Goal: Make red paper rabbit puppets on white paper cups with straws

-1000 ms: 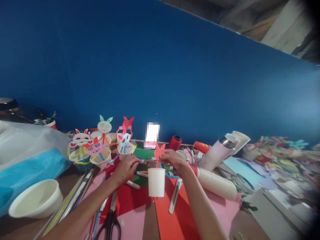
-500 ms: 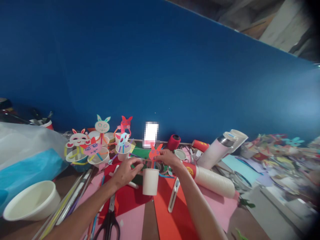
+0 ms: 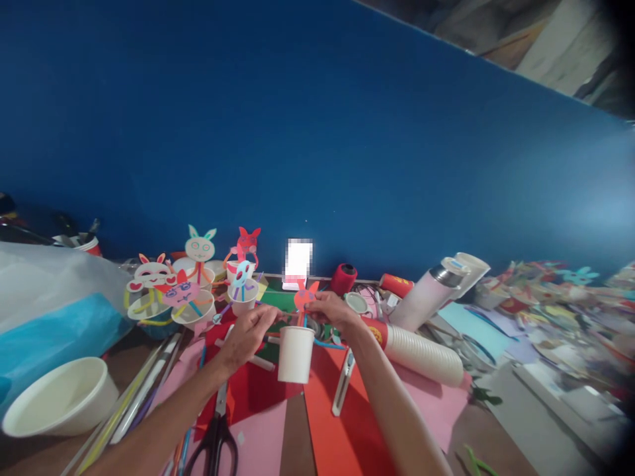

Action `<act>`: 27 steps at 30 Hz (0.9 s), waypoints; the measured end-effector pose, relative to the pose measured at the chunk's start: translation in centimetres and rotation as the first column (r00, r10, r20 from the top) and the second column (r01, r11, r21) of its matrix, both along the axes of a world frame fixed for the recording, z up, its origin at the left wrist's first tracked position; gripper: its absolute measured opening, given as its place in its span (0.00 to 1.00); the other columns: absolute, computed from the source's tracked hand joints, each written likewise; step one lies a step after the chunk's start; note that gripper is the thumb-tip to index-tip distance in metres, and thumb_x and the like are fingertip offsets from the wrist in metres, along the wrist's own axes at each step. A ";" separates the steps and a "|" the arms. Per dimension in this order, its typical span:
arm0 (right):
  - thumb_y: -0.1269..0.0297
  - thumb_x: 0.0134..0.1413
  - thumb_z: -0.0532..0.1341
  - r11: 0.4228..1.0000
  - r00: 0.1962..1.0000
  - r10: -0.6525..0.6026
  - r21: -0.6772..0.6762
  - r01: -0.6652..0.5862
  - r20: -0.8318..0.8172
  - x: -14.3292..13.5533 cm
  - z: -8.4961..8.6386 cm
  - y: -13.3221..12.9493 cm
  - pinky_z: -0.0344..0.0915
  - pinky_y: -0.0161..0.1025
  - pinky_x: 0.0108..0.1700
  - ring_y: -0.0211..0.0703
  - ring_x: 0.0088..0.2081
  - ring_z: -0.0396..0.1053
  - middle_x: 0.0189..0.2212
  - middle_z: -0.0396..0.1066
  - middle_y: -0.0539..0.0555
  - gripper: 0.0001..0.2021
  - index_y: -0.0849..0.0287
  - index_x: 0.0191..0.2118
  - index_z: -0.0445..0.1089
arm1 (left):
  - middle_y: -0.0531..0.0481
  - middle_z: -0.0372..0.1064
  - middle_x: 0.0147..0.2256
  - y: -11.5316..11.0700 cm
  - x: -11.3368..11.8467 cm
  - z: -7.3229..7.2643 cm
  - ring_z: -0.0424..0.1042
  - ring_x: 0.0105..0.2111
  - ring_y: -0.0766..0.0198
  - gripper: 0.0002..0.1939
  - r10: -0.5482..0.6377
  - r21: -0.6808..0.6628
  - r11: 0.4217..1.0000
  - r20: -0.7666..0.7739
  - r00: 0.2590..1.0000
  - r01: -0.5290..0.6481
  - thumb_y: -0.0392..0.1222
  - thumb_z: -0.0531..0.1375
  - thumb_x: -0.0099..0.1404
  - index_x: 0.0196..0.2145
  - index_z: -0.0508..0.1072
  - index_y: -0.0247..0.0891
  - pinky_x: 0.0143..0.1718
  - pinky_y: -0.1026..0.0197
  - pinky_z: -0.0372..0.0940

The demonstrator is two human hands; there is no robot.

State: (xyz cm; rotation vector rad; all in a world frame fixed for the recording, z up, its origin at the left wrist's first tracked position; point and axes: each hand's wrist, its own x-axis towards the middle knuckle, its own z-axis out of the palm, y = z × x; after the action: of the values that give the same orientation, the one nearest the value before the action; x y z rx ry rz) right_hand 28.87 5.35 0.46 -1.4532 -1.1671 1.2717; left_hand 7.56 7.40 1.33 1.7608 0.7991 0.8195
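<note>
A white paper cup (image 3: 296, 357) hangs slightly tilted between my hands, over the red paper. Above its rim stands an orange-red paper animal head (image 3: 303, 299) with pointed ears, on blue and orange strips or straws that go down into the cup. My right hand (image 3: 333, 309) pinches the edge of this paper head. On the other side, my left hand (image 3: 255, 328) has thumb and fingertips pressed together just left of the cup's rim. Something thin seems to be between those fingertips, too small to make out.
Finished-looking paper animals in cups, such as a pink one (image 3: 181, 292), stand at left. Black-handled scissors (image 3: 215, 436) and a utility knife (image 3: 343, 383) lie in front. Stacked paper cups (image 3: 424, 356), a thermos (image 3: 427, 294) and a white bowl (image 3: 59, 400) flank the work area.
My left hand has shifted slightly left and its fingers have closed into a pinch. The cup tilts a little more. My right hand keeps its hold on the paper head.
</note>
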 end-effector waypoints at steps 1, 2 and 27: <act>0.65 0.37 0.61 1.000 1.000 -0.003 0.003 0.003 -0.004 0.0 0.0 0.0 0.45 0.27 0.15 0.27 0.14 0.53 0.12 0.60 0.45 0.08 0.62 0.20 0.61 | 0.48 0.71 0.31 0.1 0.0 0.1 0.68 0.34 0.61 0.17 0.011 -0.021 1.000 0.010 1.000 -0.011 0.48 0.48 0.61 0.31 0.71 0.35 0.37 0.62 0.62; 0.65 0.37 0.61 1.000 1.000 -0.008 0.004 0.008 0.001 -0.1 0.0 0.0 0.46 0.27 0.15 0.27 0.14 0.54 0.12 0.60 0.45 0.08 0.62 0.20 0.62 | 0.48 0.70 0.30 0.2 -0.1 0.1 0.67 0.34 0.61 0.17 0.024 -0.037 0.999 0.015 1.000 -0.023 0.49 0.48 0.61 0.30 0.71 0.34 0.37 0.62 0.61; 0.65 0.37 0.61 0.994 0.989 0.108 0.009 -0.110 0.098 -3.1 0.3 -0.3 0.47 0.28 0.17 0.28 0.15 0.52 0.13 0.61 0.45 0.06 0.63 0.20 0.66 | 0.54 0.66 0.21 0.8 0.2 -1.1 0.57 0.16 0.72 0.16 0.020 -0.308 0.951 -0.053 0.998 -0.036 0.52 0.54 0.54 0.28 0.71 0.35 0.18 0.68 0.50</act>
State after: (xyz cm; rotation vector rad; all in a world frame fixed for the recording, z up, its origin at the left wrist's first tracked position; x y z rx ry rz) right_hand 25.73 5.02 0.72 -1.4713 -1.3339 1.2752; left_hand 7.72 8.24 0.19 1.4975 0.9334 0.6324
